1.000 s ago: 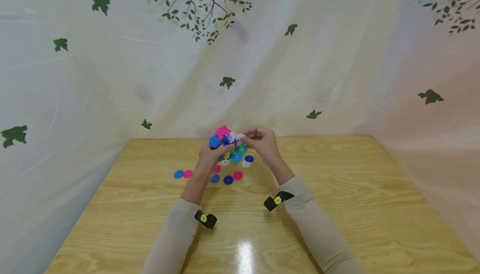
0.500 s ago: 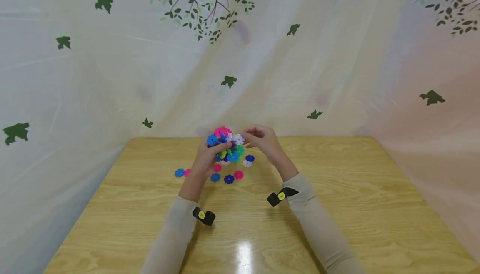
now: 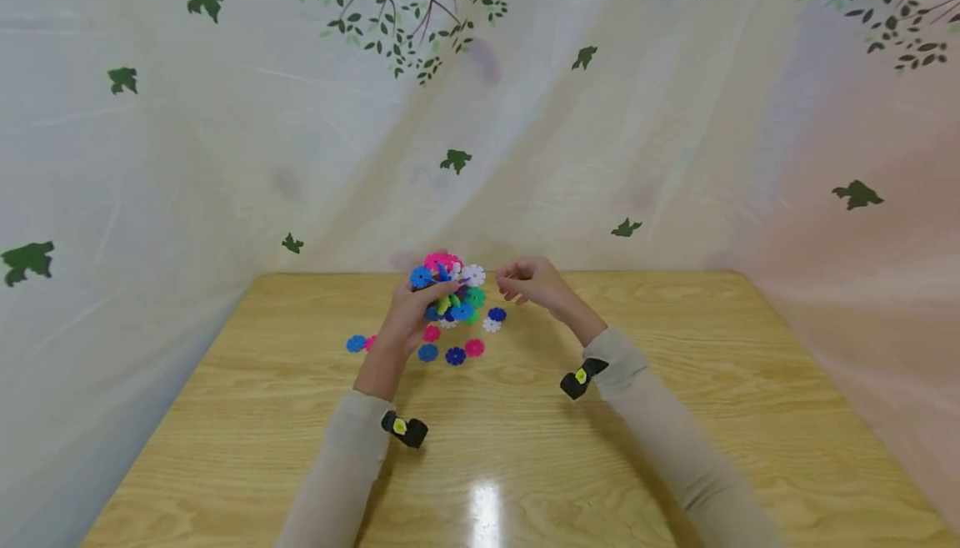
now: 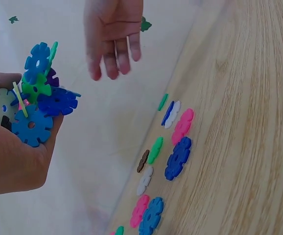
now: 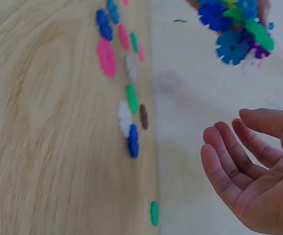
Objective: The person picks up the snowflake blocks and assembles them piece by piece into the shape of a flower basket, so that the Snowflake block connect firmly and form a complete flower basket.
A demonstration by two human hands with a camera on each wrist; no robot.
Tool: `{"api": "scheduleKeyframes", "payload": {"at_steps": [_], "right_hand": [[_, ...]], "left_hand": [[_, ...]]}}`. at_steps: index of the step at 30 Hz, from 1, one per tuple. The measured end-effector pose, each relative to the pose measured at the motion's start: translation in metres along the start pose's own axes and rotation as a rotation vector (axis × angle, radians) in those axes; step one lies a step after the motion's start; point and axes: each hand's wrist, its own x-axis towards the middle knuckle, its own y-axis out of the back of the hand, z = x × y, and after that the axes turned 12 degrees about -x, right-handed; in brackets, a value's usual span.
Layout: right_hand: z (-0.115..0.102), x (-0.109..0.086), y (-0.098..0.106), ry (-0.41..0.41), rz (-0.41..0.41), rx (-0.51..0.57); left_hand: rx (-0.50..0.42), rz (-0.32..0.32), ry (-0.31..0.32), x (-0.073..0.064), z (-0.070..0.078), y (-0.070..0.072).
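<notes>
My left hand [image 3: 406, 314] grips a cluster of interlocked plastic snowflake discs [image 4: 37, 100] in blue, green, purple, white, pink and yellow, held up above the table. Its thumb lies across the near side of the cluster. A white disc [image 3: 473, 275] stands at the cluster's right edge in the head view. Just to the right of it is my right hand [image 5: 251, 171], apart from the cluster, its fingers loosely bent and nothing between them. Part of the cluster is hidden behind the left hand in the head view.
Loose discs lie on the wooden table [image 3: 675, 414] below the hands: a dark blue disc [image 3: 455, 356], a pink disc [image 3: 474, 348], a white disc [image 5: 125, 119], a brown disc [image 5: 144, 116] and several more. A printed cloth [image 3: 360, 173] hangs behind the table's back edge.
My right hand has drawn back to the right, away from the white disc on the cluster that its fingertips were at. My left hand, with the cluster, has shifted slightly left.
</notes>
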Motion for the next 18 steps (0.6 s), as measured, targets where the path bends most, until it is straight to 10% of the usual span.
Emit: {"api": "scheduleKeyframes", "payload": {"at_steps": [18], "right_hand": [[0.04,0.022,-0.015,0.015,-0.23,-0.327]], "left_hand": [[0.046,-0.045,0.001,0.0,0.002,0.004]]}}
